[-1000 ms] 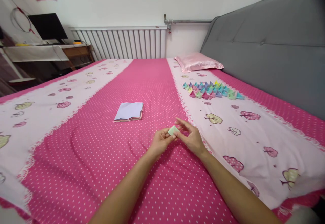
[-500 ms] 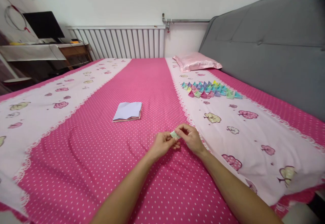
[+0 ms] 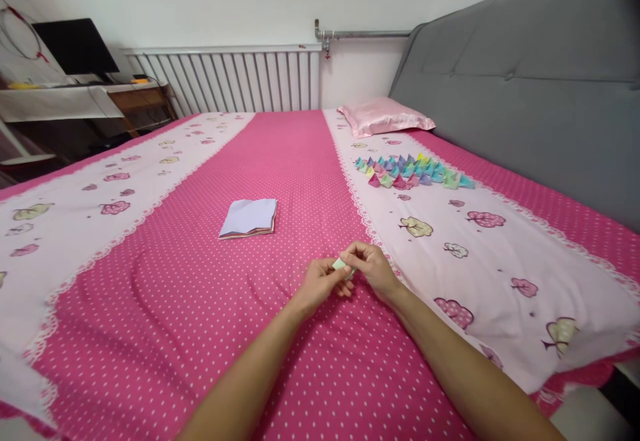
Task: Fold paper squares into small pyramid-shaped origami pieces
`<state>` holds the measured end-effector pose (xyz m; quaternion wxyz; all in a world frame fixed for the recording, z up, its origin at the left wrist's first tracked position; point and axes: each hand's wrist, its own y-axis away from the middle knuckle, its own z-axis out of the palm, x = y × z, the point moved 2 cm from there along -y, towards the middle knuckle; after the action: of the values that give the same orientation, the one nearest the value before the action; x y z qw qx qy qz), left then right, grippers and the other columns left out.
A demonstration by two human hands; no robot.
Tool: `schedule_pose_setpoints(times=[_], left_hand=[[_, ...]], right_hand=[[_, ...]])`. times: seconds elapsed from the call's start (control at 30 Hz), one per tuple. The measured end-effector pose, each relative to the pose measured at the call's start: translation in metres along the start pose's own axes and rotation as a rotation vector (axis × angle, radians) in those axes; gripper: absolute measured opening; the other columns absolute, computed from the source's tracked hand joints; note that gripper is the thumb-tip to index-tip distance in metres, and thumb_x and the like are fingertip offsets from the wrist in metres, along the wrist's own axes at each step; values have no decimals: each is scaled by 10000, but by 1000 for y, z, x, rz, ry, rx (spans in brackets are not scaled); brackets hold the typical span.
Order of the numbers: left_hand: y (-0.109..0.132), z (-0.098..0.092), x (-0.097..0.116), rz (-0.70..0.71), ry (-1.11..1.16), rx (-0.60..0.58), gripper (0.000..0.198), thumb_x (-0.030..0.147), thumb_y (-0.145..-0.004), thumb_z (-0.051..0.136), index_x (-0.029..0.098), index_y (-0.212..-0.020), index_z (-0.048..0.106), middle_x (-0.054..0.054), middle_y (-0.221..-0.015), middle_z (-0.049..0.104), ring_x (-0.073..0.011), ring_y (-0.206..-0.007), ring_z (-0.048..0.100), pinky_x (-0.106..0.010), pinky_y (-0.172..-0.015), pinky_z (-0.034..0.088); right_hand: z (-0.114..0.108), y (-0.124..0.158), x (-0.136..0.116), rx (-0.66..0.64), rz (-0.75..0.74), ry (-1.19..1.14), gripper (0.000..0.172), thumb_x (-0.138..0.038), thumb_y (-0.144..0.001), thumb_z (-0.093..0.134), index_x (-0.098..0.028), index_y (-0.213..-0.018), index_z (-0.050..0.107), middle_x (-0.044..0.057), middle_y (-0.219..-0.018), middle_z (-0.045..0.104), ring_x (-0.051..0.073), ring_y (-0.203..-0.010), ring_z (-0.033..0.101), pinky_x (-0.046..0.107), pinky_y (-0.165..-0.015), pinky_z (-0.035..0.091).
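Observation:
A small folded piece of pale green paper (image 3: 340,264) is held between my two hands above the pink dotted bedspread (image 3: 280,161). My left hand (image 3: 321,284) pinches its lower left side between thumb and fingers. From the right, my right hand (image 3: 369,266) grips its upper edge with thumb and forefinger. The fingers hide much of the paper, so its full shape cannot be made out. Beyond my hands, to the left, lies a stack of square paper sheets (image 3: 249,217) with a lilac one on top. Several folded paper pieces (image 3: 410,171) in many colours stand in rows farther right.
A pink pillow (image 3: 385,117) rests at the far right of the bed, near the grey headboard (image 3: 525,94). A white radiator (image 3: 230,81) runs along the back wall. At the far left, a black monitor (image 3: 75,47) stands on a desk (image 3: 135,98).
The view has shifted slightly, so the scene sits a little higher and to the left. Both hands keep hold of the green paper, with the fingers only slightly moved.

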<state>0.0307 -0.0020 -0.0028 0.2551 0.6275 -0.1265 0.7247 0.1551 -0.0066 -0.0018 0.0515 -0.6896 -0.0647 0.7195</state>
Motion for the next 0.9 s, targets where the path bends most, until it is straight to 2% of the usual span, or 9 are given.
schedule_pose_setpoints(times=[0.23, 0.37, 0.47, 0.53, 0.63, 0.77, 0.9], left_hand=[[-3, -5, 0, 17, 13, 91, 299, 387, -683, 665, 89, -671, 647, -61, -565, 635, -101, -446, 563, -214, -470, 420], [-4, -8, 2, 55, -14, 100, 303, 396, -694, 659, 93, -709, 655, -69, -617, 645, -116, -497, 577, -238, -515, 433], [-4, -10, 2, 98, -105, 97, 314, 425, -718, 629, 111, -697, 641, -46, -587, 624, -118, -499, 561, -243, -523, 421], [-3, -12, 3, 165, -259, 119, 326, 436, -746, 594, 122, -668, 638, -19, -541, 588, -108, -486, 525, -230, -502, 383], [-1, -15, 7, 301, -479, 239, 296, 420, -755, 584, 144, -707, 678, -10, -576, 599, -111, -518, 509, -224, -510, 361], [3, -19, 13, 409, -518, 383, 239, 370, -720, 635, 197, -869, 705, -49, -786, 683, -148, -656, 581, -249, -618, 429], [4, -20, 14, 449, -561, 451, 192, 349, -725, 634, 213, -836, 711, -55, -786, 687, -147, -652, 577, -255, -629, 434]], right_hand=[[4, 1, -2, -129, 84, -142, 319, -445, -806, 531, -164, -655, 543, -47, -474, 514, 85, -411, 467, 215, -446, 363], [2, 0, -4, -109, 58, -132, 257, -401, -777, 587, -148, -734, 606, -27, -561, 579, 88, -471, 506, 224, -505, 400], [-2, -2, -4, -45, 16, -47, 238, -383, -748, 620, -146, -750, 640, 0, -626, 626, 114, -534, 549, 249, -552, 438], [-4, -2, -4, 8, -62, 54, 212, -361, -751, 620, -152, -749, 659, 20, -683, 657, 139, -619, 588, 269, -621, 462], [-7, -2, -5, 75, -194, 229, 184, -340, -775, 598, -178, -780, 686, 38, -757, 680, 170, -712, 614, 303, -700, 476], [-6, 1, -6, 103, -286, 380, 186, -327, -809, 561, -207, -829, 702, 43, -777, 687, 184, -723, 618, 323, -704, 484], [-3, 2, -6, 97, -318, 433, 170, -296, -821, 547, -216, -865, 691, 37, -784, 689, 179, -706, 624, 311, -675, 489]])
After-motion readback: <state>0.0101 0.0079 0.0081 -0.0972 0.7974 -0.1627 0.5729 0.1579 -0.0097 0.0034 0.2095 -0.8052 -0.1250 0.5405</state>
